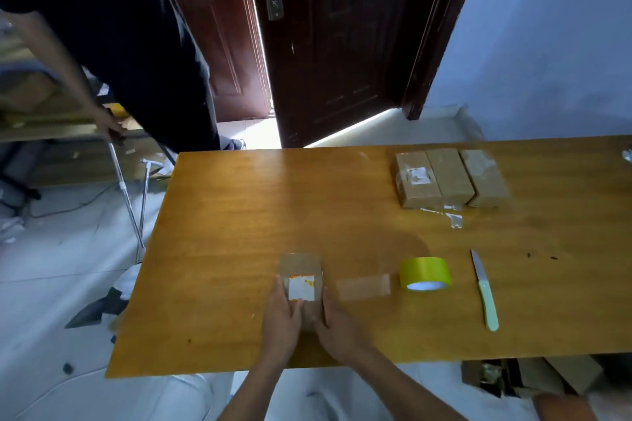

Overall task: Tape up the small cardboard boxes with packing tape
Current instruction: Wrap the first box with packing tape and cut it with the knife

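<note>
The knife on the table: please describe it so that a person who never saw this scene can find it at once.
Look at the wooden table, toward its right side. To the right of the yellow-green tape roll lies the knife, apart from it, its blade pointing away from the person. It is the only thing there with a pale green handle and a thin metal blade.

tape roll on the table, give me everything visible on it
The tape roll is yellow-green, glossy like plastic packing tape, with a pale inner core showing at its near opening. It lies tilted on the wooden table, between the small box and the knife. A clear strip of tape runs from it toward the box. No hand touches it.
</note>
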